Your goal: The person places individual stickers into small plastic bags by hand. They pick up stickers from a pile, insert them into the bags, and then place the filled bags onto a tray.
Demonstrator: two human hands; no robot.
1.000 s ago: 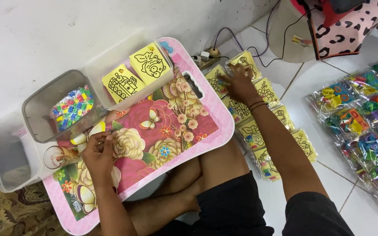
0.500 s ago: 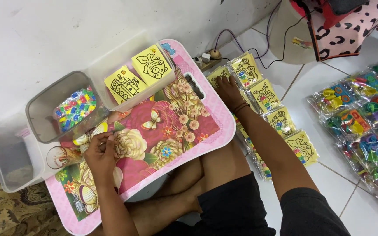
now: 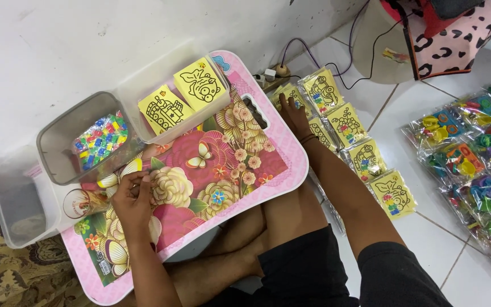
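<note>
Far left, on the floor against the white wall: a clear plastic tub (image 3: 12,204), its contents too dim to make out. Next to it, a second clear tub (image 3: 69,142) sits tilted at the upper-left corner of the pink floral lap bench (image 3: 268,153), with a heap of small multicoloured packets (image 3: 99,140) inside. A third clear tub (image 3: 160,85) beside it carries two yellow picture cards (image 3: 180,96), line drawings facing up.

Left hand (image 3: 134,199) rests on the bench's left part, just right of a small round clear lid-like piece (image 3: 78,203). Its fingers (image 3: 137,181) are curled together, tips pinched near something small; what is held, if anything, cannot be told.

Centre: the bench lies across the person's crossed legs, its floral print largely bare, with a handle slot near the right edge.

Right hand (image 3: 294,116) is off the bench, reaching down to the tiled floor. Fingers are spread and laid flat on the top end of a row of bagged yellow picture cards (image 3: 365,159); they press on a bag but do not visibly close around it. The row runs diagonally from near the wall toward the person's right knee, bags overlapping slightly.

Far right, well apart: a spread of bagged colourful plastic toys (image 3: 473,153) on the tiles. Above them, a pink spotted bag (image 3: 456,40) and cables (image 3: 325,45) by the wall.
</note>
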